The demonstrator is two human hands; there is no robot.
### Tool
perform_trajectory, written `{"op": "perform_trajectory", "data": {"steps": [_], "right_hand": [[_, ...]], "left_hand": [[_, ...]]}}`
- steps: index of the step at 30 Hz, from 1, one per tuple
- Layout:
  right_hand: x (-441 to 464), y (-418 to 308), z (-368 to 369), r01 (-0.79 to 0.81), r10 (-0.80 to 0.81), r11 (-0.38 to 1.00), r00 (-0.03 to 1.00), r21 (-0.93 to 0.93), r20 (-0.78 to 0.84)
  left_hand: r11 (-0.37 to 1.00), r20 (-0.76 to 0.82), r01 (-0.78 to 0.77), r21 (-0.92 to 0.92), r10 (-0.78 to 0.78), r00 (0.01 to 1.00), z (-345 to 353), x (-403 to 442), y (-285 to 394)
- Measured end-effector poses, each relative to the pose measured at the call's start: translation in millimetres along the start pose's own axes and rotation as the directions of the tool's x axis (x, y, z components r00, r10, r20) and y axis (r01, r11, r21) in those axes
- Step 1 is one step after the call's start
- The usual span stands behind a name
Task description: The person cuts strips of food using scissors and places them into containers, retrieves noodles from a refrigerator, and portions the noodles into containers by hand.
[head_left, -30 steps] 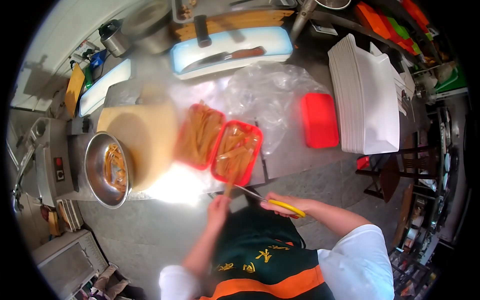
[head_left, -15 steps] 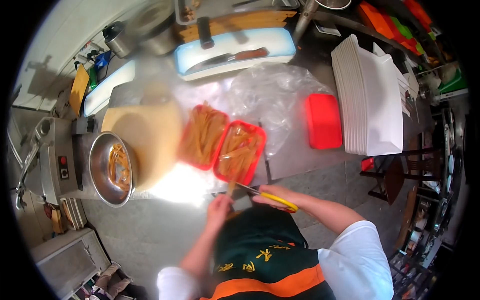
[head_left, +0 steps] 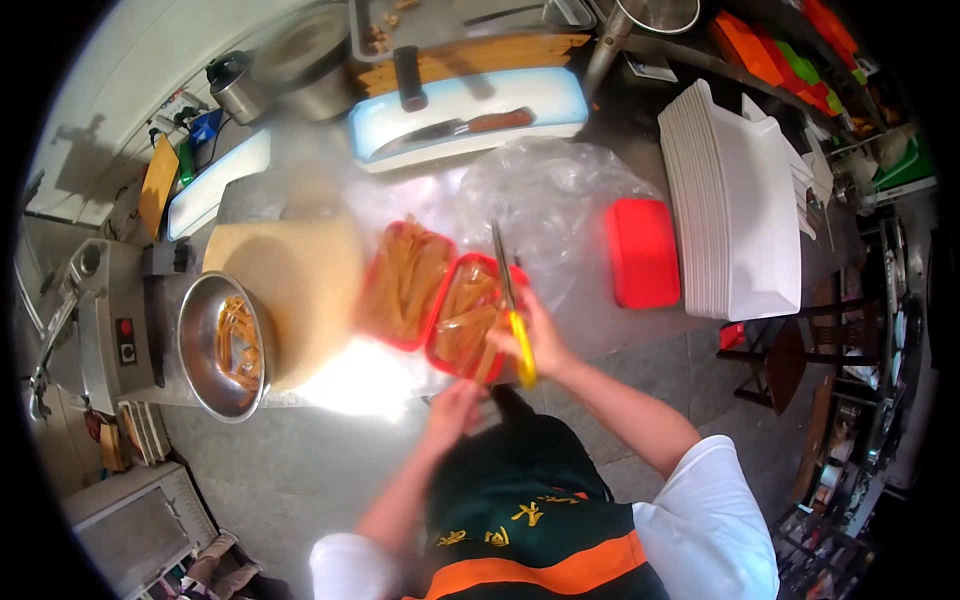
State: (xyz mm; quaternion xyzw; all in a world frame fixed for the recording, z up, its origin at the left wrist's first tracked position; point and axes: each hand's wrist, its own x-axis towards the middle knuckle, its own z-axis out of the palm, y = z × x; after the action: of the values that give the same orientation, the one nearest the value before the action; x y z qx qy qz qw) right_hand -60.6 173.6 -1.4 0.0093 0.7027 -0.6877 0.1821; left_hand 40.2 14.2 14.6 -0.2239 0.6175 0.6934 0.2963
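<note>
My right hand [head_left: 538, 335] is closed on scissors [head_left: 520, 345] with yellow handles, the blades pointing away from me over the right red tray [head_left: 437, 368]. Close to that tray's near edge, my left hand [head_left: 460, 408] is closed on the lower end of a flat tan-brown food strip [head_left: 487, 364]. The strip reaches up toward my right fingers; whether they touch it I cannot tell. More such strips lie in this tray and in the left red tray [head_left: 410, 345] beside it.
A steel bowl [head_left: 190, 370] with cut pieces stands left, beside a round board [head_left: 315, 245]. Behind the trays lie clear plastic bags [head_left: 570, 190] and a long white dish [head_left: 470, 90] with a knife [head_left: 500, 120]. A red container [head_left: 643, 252] and stacked white trays [head_left: 740, 200] are right.
My right hand has moved up over the right tray. The scissors have swung from pointing left at the strip to pointing away from me. My left hand has shifted slightly right.
</note>
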Motion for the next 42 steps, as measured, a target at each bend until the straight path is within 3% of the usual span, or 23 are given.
{"op": "perform_trajectory", "data": {"steps": [1, 2, 3, 6, 8, 10, 13, 14, 15, 16, 17, 19, 22, 26, 32, 35, 37, 39, 42], "right_hand": [[15, -6, -8, 0.061, -0.069, 0.982, 0.997, -0.181, -0.041], [25, -13, -16, 0.009, -0.038, 0.952, 0.995, -0.305, -0.090], [35, -13, -22, -0.061, 0.022, 0.932, 0.994, -0.358, -0.111], [50, -9, -27, -0.044, -0.004, 0.900, 0.994, -0.433, -0.110], [50, -16, -26, -0.113, 0.056, 0.792, 0.992, -0.600, -0.114], [41, -31, -26, -0.107, 0.038, 0.790, 0.991, -0.604, -0.126], [15, -52, -42, -0.057, 0.003, 0.797, 0.996, -0.602, -0.090], [2, -59, -47, -0.098, 0.155, 0.785, 0.987, -0.612, 0.042], [-11, -63, -53, -0.136, 0.304, 0.767, 0.938, -0.627, 0.168], [-23, -63, -61, -0.293, 0.544, 0.730, 0.795, -0.617, 0.267], [-35, -63, -65, -0.434, 0.729, 0.652, 0.585, -0.622, 0.356], [-57, -65, -63, -0.451, 0.772, 0.631, 0.447, -0.632, 0.452], [-68, -55, -51, -0.504, 0.794, 0.608, 0.379, -0.613, 0.476], [-65, -21, -34, -0.500, 0.717, 0.697, 0.475, -0.514, 0.510], [-57, -24, -39, -0.440, 0.676, 0.736, 0.521, -0.514, 0.521], [-54, -54, -59, -0.462, 0.681, 0.732, 0.521, -0.500, 0.515], [-57, -73, -64, -0.510, 0.704, 0.707, 0.574, -0.491, 0.418], [-57, -73, -74, -0.533, 0.625, 0.780, 0.690, -0.328, 0.366], [-59, -72, -77, -0.495, 0.583, 0.809, 0.746, -0.318, 0.323]], "left_hand": [[1.000, 0.003, -0.003, 0.003, 0.003, 1.000, -7, 4, -7], [0.998, -0.002, 0.011, 0.069, -0.011, 1.000, -15, 3, -14], [0.998, -0.001, 0.008, 0.069, -0.008, 1.000, -23, 3, -23], [0.994, -0.006, 0.094, 0.047, -0.094, 0.996, -35, 2, -43], [0.994, -0.025, 0.109, 0.028, -0.108, 0.994, -32, 1, -53], [0.986, -0.061, 0.166, -0.017, -0.167, 0.984, -28, -2, -55], [0.990, -0.054, 0.136, -0.047, -0.138, 0.989, -24, -6, -53], [0.989, -0.054, 0.140, -0.052, -0.143, 0.988, -23, -7, -51], [0.992, -0.069, 0.126, -0.027, -0.128, 0.989, -23, -8, -49], [0.994, -0.084, 0.110, 0.001, -0.110, 0.990, -23, -9, -47], [0.994, -0.083, 0.112, 0.000, -0.111, 0.990, -23, -10, -45], [0.987, -0.087, 0.149, -0.057, -0.154, 0.984, -22, -10, -41], [0.970, -0.089, 0.191, -0.150, -0.205, 0.975, -20, -12, -33], [0.968, -0.070, 0.178, -0.179, -0.193, 0.979, -20, -11, -32], [0.972, -0.088, 0.181, -0.153, -0.196, 0.977, -22, -14, -21], [0.996, -0.143, 0.087, -0.032, -0.091, 0.986, -21, -6, 0], [0.985, -0.158, -0.166, 0.045, 0.171, 0.973, -14, 14, 25], [0.990, -0.095, -0.139, 0.036, 0.142, 0.985, -3, 42, 51], [0.973, -0.015, -0.171, 0.156, 0.175, 0.984, 6, 95, 54]]}}
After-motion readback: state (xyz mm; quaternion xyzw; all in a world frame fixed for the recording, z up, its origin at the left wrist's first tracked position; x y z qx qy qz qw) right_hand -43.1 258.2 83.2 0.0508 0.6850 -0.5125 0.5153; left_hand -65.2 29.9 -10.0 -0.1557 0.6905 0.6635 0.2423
